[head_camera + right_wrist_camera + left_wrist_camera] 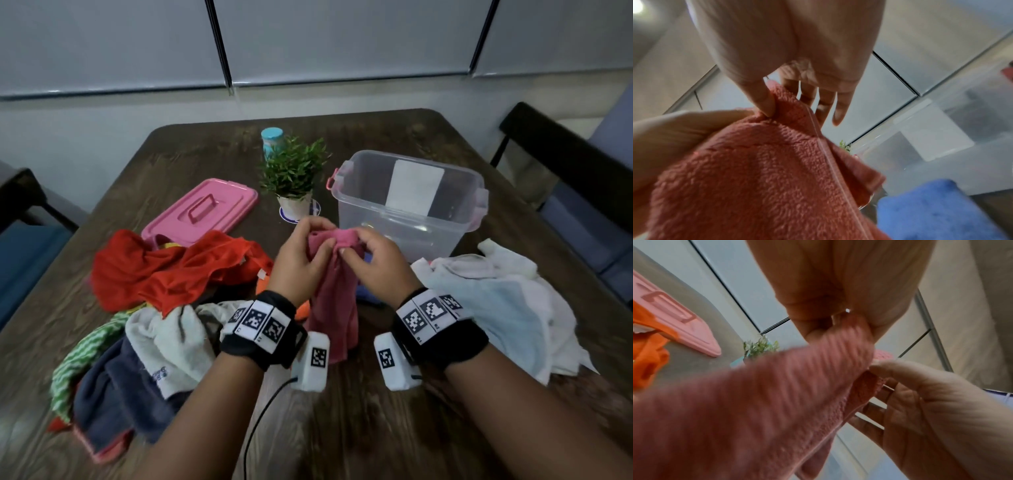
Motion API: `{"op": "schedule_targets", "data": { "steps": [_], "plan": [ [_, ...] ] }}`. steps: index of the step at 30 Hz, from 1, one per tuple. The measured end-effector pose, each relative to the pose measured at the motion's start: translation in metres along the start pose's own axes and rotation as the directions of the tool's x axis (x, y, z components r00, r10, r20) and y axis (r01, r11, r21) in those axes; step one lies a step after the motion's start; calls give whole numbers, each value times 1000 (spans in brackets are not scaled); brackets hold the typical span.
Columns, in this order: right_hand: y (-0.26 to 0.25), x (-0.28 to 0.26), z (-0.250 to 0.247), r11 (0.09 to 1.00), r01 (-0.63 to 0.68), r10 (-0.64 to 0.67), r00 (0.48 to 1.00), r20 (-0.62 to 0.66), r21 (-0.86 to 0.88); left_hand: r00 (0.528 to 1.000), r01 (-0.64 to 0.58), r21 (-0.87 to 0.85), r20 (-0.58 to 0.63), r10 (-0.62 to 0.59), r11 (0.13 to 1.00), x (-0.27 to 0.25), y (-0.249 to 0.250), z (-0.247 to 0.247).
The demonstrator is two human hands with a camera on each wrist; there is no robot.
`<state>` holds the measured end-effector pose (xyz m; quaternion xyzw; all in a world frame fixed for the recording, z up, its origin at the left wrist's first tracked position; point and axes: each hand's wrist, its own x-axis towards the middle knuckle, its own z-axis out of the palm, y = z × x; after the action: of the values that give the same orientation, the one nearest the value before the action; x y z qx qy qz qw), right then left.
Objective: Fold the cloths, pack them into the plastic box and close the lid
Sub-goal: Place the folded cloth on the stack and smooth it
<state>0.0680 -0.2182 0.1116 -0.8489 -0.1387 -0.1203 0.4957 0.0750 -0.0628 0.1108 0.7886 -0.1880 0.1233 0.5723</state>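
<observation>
A pink cloth (334, 301) hangs above the table, held at its top edge by both hands. My left hand (301, 260) grips the left part of that edge, fingers curled round it (838, 331). My right hand (370, 257) pinches the right part between thumb and forefinger (764, 104), with the other fingers spread behind. The clear plastic box (411, 202) stands open just beyond the hands, with only a white card inside. Its pink lid (202, 212) lies flat at the left. A red cloth (178, 267) lies crumpled left of the hands.
A mixed heap of cloths (130, 356) fills the near left; white and light blue cloths (507, 308) lie at the right, and a blue cloth (937, 214) under the right hand. A small potted plant (294, 178) and a teal cup (272, 142) stand behind. Chairs flank the table.
</observation>
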Motion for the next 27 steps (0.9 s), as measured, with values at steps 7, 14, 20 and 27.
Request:
{"op": "schedule_targets", "data": {
  "steps": [7, 14, 20, 27],
  "plan": [
    [-8, -18, -8, 999, 29, -28, 999, 38, -19, 999, 37, -33, 6, -37, 999, -14, 2, -2],
    [-24, -4, -23, 992, -17, 20, 1000, -19, 125, 996, -37, 110, 87, 28, 993, -15, 12, -22],
    [-17, -10, -30, 999, 5, -4, 1000, -26, 37, 996, -78, 422, 80, 48, 903, -25, -10, -40],
    [-31, -6, -34, 997, 68, -60, 980, -189, 37, 999, -21, 519, -10, 31, 855, -17, -10, -46]
  ]
}}
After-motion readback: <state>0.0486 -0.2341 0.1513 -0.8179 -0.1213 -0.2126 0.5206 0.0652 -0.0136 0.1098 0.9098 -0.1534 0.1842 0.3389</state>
